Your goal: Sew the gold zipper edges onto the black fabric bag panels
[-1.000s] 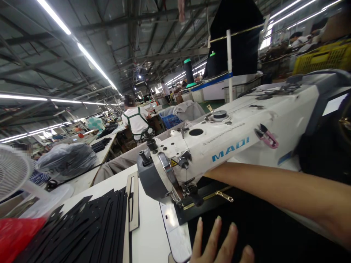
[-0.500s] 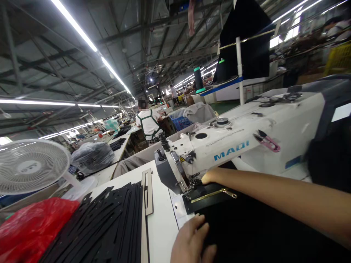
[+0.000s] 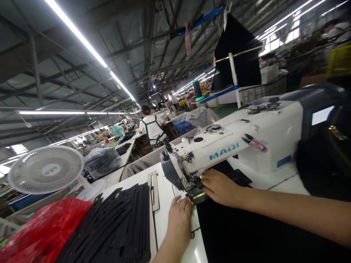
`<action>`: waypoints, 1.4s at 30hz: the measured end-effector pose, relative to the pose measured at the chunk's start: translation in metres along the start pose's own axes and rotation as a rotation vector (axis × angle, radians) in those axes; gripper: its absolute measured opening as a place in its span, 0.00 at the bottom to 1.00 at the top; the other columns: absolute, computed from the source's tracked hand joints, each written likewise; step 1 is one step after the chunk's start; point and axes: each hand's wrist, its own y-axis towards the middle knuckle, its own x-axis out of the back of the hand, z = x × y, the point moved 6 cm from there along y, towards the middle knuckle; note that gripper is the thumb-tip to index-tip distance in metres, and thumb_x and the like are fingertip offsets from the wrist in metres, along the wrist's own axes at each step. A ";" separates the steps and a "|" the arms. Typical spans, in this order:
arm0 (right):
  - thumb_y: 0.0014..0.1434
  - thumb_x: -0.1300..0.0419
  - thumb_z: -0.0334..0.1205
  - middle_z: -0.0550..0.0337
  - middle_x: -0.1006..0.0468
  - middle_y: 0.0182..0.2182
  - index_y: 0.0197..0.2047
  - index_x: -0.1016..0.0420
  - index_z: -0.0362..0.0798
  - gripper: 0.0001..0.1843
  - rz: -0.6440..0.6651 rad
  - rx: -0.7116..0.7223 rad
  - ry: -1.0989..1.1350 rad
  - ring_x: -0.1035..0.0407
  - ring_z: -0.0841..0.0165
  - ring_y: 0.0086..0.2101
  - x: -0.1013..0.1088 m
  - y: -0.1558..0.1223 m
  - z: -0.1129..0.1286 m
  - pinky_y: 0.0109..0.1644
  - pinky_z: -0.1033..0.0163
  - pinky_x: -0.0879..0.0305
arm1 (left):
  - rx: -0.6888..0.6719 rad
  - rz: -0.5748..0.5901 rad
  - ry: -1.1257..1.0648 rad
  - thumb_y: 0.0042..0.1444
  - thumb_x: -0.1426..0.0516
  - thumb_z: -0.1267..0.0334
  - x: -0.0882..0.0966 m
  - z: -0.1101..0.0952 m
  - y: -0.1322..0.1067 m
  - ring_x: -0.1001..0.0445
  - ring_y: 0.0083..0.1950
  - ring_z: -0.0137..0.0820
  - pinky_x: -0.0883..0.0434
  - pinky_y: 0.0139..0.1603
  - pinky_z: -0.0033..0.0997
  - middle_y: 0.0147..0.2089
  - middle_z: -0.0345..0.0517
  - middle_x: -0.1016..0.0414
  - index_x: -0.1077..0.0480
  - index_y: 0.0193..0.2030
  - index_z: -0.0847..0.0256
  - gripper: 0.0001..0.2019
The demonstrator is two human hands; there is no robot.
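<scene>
The white sewing machine [image 3: 227,153] stands before me, its presser foot over a black fabric piece [image 3: 241,226] with a gold zipper [image 3: 200,195]. My right hand [image 3: 221,187] is just right of the foot, fingers bent and closed on the black piece; it partly covers the zipper. My left hand [image 3: 179,215] lies at the piece's left edge near the foot, with fingers extended, touching the edge. Its fingertips are partly hidden, and I see nothing held in it. Pink-handled thread snips [image 3: 255,142] rest on the machine arm.
Left on the white table lie a stack of black cut pieces [image 3: 115,223], a slotted template [image 3: 154,191] and a red plastic bag [image 3: 52,223]. A white fan [image 3: 49,170] stands behind them. Thread cones [image 3: 197,91] stand beyond the machine. A person [image 3: 153,128] in a white top works farther off.
My left hand has moved up and forward to the edge of the piece by the foot. My right hand has shifted over the zipper, hiding its pull. The view has turned slightly.
</scene>
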 end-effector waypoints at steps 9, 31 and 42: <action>0.53 0.51 0.27 0.51 0.24 0.33 0.39 0.29 0.42 0.13 0.113 -0.033 0.000 0.29 0.62 0.33 -0.037 -0.021 0.023 0.34 0.62 0.41 | 0.254 0.044 0.002 0.53 0.49 0.79 0.012 0.013 0.011 0.27 0.31 0.35 0.31 0.32 0.31 0.28 0.43 0.24 0.29 0.32 0.61 0.11; 0.62 0.52 0.30 0.52 0.27 0.39 0.40 0.26 0.43 0.13 -0.002 0.059 0.058 0.36 0.65 0.40 -0.045 -0.014 0.014 0.45 0.61 0.38 | 0.103 -0.089 0.077 0.59 0.50 0.72 -0.003 -0.007 0.000 0.27 0.37 0.36 0.29 0.37 0.35 0.37 0.46 0.24 0.27 0.36 0.59 0.11; 0.62 0.51 0.30 0.52 0.28 0.37 0.39 0.27 0.40 0.11 0.133 0.012 -0.045 0.37 0.62 0.39 -0.041 -0.007 0.009 0.43 0.60 0.42 | -0.006 -0.047 0.134 0.61 0.53 0.69 -0.008 -0.007 0.009 0.28 0.34 0.38 0.28 0.35 0.37 0.36 0.50 0.24 0.26 0.36 0.62 0.14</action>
